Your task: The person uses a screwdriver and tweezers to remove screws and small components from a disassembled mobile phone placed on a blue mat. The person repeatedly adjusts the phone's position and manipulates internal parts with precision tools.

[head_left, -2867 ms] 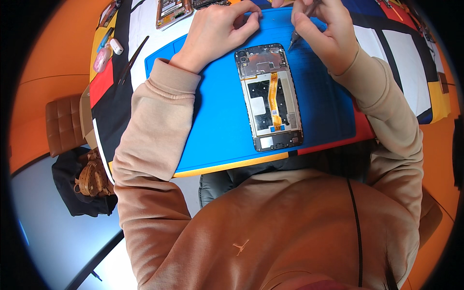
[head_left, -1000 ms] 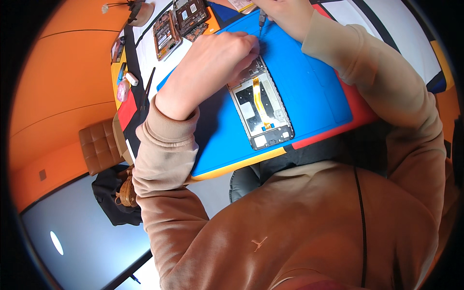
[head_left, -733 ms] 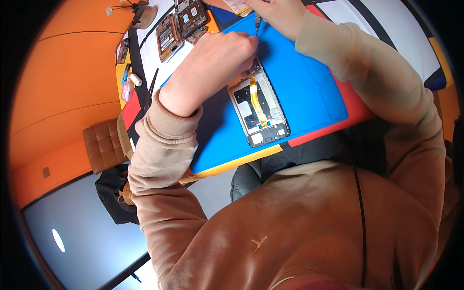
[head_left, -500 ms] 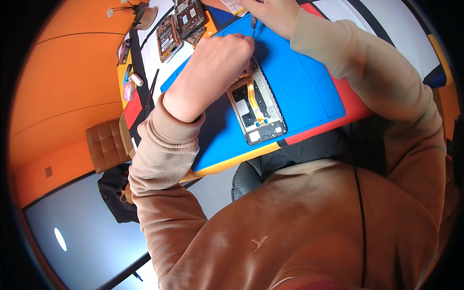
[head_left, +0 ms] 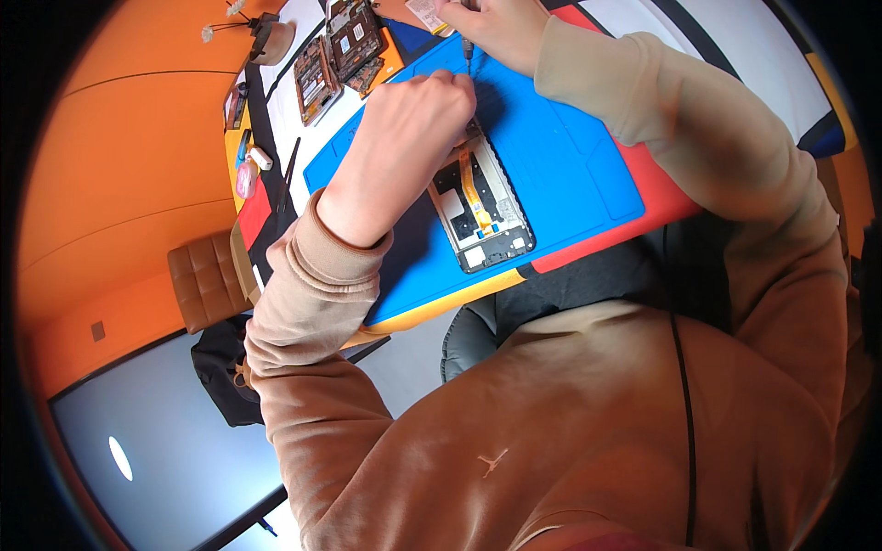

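Observation:
An opened smartphone (head_left: 508, 204) lies on a blue work mat (head_left: 570, 161), its inside facing up with a yellow-orange ribbon cable (head_left: 475, 195) along the middle. My left hand (head_left: 415, 124) is closed over the phone's upper end; its fingertips are mostly hidden behind the fist. Past that end, my right hand (head_left: 501, 35) grips a dark screwdriver (head_left: 468, 51) near the top of the picture. The shaft points down toward the part by my left knuckles, where the tip's contact is hidden.
Disassembled phone parts (head_left: 317, 81) and a dark phone housing (head_left: 355, 39) lie at the far left. Black tweezers (head_left: 290, 170), a pink bottle-like item (head_left: 246, 178) and a flower pot (head_left: 273, 40) are along the left side. Red padding (head_left: 661, 184) borders the mat.
The whole view has shifted slightly, so the phone and mat sit a little farther left. My right hand and the screwdriver appear slightly farther left; both hands keep their grips.

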A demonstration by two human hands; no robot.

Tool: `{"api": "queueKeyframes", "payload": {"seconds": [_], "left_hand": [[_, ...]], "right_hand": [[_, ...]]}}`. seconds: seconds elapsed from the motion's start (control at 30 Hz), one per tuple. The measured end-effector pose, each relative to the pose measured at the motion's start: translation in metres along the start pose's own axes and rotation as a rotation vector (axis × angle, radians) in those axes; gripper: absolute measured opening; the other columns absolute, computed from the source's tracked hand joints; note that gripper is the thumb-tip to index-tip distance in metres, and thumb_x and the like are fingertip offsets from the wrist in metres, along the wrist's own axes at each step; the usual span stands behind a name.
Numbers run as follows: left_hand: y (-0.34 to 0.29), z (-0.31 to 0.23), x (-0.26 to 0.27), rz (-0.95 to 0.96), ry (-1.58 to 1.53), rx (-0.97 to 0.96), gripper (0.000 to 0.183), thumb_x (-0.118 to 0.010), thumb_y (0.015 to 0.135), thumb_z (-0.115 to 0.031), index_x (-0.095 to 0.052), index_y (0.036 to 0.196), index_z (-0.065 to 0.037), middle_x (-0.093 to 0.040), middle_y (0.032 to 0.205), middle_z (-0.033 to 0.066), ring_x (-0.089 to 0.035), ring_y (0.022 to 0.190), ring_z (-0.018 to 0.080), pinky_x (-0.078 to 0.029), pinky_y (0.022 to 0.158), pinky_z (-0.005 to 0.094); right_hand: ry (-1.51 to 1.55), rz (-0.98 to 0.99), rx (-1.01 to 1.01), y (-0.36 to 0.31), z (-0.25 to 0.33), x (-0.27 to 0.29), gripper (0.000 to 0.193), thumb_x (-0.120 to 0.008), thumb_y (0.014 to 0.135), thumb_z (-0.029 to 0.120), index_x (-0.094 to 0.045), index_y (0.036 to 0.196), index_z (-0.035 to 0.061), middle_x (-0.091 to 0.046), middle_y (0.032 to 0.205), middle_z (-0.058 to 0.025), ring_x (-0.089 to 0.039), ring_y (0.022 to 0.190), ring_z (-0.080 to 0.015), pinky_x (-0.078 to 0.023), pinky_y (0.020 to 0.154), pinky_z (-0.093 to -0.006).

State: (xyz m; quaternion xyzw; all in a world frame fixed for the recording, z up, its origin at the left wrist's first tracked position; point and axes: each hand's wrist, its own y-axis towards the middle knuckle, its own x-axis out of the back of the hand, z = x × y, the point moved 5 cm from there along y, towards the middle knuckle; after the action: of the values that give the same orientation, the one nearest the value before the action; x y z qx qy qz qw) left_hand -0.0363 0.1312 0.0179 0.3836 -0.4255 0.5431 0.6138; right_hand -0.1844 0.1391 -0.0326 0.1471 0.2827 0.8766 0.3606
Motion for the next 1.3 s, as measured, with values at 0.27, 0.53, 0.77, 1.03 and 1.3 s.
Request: {"api": "queueKeyframes", "payload": {"seconds": [0.27,0.53,0.77,1.03,1.3], "left_hand": [[0.002,0.005,-0.002,-0.044,-0.081,-0.078,0.016,-0.071,0.084,-0.012,-0.059,0.084,0.0,-0.065,0.08,0.0149,-0.068,0.075,0.0333,-0.053,0.061,0.0401],[0.006,0.014,-0.007,0.038,-0.145,-0.056,0.014,-0.07,0.088,-0.013,-0.061,0.09,-0.002,-0.066,0.082,0.0149,-0.068,0.074,0.035,-0.054,0.063,0.0401],[0.005,0.037,-0.014,0.143,-0.43,0.055,0.014,-0.069,0.085,-0.017,-0.066,0.09,-0.004,-0.07,0.085,0.0157,-0.07,0.078,0.0365,-0.057,0.07,0.0414],[0.007,0.082,-0.033,-0.051,-0.461,0.15,0.015,-0.069,0.093,-0.016,-0.069,0.103,-0.005,-0.073,0.101,0.0121,-0.07,0.094,0.0334,-0.056,0.082,0.0406],[-0.007,0.09,-0.051,-0.215,-0.604,0.249,0.017,-0.068,0.096,-0.018,-0.07,0.107,-0.005,-0.071,0.097,0.0122,-0.068,0.092,0.0333,-0.054,0.081,0.0404]], "right_hand": [[0.014,0.007,0.005,0.0,0.001,-0.001,0.018,-0.061,0.098,0.015,-0.049,0.103,0.0036,-0.057,0.073,-0.0134,-0.056,0.067,-0.0225,-0.047,0.063,-0.039],[-0.018,0.007,-0.003,0.0,-0.002,-0.002,0.017,-0.061,0.098,0.015,-0.049,0.103,0.0039,-0.057,0.072,-0.0139,-0.057,0.065,-0.0239,-0.048,0.063,-0.0394],[-0.027,-0.024,0.035,-0.001,-0.003,-0.003,0.018,-0.062,0.098,0.017,-0.05,0.104,0.0042,-0.058,0.073,-0.0155,-0.059,0.066,-0.0283,-0.049,0.064,-0.0413],[-0.025,0.004,0.01,-0.001,0.0,-0.002,0.02,-0.062,0.1,0.019,-0.051,0.108,0.0043,-0.059,0.075,-0.0136,-0.059,0.069,-0.0257,-0.05,0.066,-0.0398],[-0.035,0.026,-0.004,-0.003,0.002,-0.002,0.021,-0.06,0.101,0.018,-0.052,0.114,0.0041,-0.063,0.081,-0.0126,-0.063,0.073,-0.0237,-0.051,0.069,-0.0384]]}}
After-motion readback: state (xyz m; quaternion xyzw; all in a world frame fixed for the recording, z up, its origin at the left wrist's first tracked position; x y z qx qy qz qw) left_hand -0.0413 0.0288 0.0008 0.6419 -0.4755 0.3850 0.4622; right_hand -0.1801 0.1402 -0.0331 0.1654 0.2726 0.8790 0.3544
